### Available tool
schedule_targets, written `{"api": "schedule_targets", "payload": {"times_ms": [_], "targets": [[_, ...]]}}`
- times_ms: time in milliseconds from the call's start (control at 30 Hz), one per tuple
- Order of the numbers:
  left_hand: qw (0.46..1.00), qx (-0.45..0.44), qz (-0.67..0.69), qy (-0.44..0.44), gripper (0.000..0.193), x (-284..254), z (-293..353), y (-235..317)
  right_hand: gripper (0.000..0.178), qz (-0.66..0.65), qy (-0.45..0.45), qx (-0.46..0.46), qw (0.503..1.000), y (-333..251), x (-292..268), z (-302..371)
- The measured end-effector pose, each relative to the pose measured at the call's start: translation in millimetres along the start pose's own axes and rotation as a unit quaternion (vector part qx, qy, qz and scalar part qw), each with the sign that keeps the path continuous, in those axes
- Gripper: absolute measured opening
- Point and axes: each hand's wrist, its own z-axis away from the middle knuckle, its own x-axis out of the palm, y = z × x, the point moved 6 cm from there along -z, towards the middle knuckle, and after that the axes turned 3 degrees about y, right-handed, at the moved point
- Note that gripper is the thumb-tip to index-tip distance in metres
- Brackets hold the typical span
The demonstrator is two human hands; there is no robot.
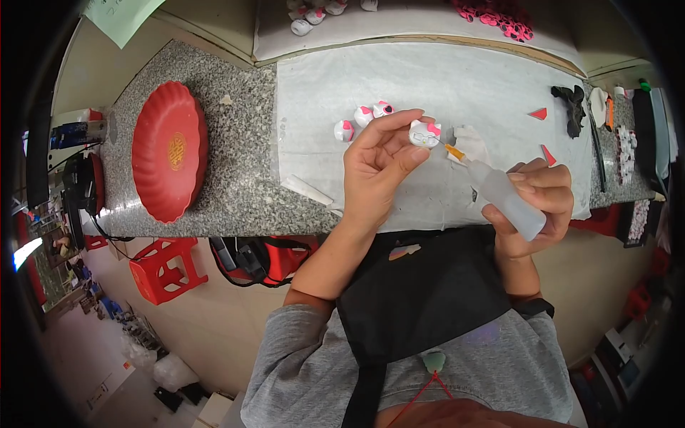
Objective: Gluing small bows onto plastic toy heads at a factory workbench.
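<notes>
Between the thumb and fingers of my left hand [382, 160] is a small white cat-head figure [424, 134] with a pink bow, its face turned up. My right hand [535, 203] grips a translucent squeeze bottle [508, 198] with an orange needle tip [454, 152]. The thin needle reaches to the face of the figure; whether it touches cannot be told. Beyond my left hand, more white cat heads with pink parts [364, 115] lie on the white paper [321, 89]. A crumpled scrap of white paper [469, 139] lies under the needle tip.
A red fluted dish [153, 171] stands on the speckled counter [239, 157] at the left. Red pointed pieces [539, 114] and a black crumpled cloth [569, 107] lie at the right. On the back shelf are more white heads [314, 14] and pink pieces [510, 27]. A red stool [168, 271] stands below.
</notes>
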Motion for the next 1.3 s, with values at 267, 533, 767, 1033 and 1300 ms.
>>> {"api": "schedule_targets", "payload": {"times_ms": [267,533,767,1033,1300], "targets": [[1.0,-0.008,-0.003,0.004,0.035,2.5,-0.1,0.5,0.045,0.005,-0.014,-0.007,1.0,-0.2,0.1,0.9],[0.997,0.024,-0.069,-0.009,0.035,2.6,1.6,1.0,0.044,0.016,-0.019,0.003,1.0,-1.2,3.7,-0.1],[0.99,0.06,-0.131,0.0,0.032,3.2,1.9,4.0,0.045,0.007,-0.033,-0.004,0.999,-0.4,8.3,-0.7],[0.982,0.081,-0.169,-0.001,0.031,2.5,-0.9,5.1,0.043,0.028,-0.034,-0.011,0.999,0.6,1.4,-6.9],[0.993,0.087,-0.056,0.057,0.035,-8.9,0.3,9.1,0.024,-0.039,-0.014,0.284,0.958,66.0,-18.5,-34.4]]}}
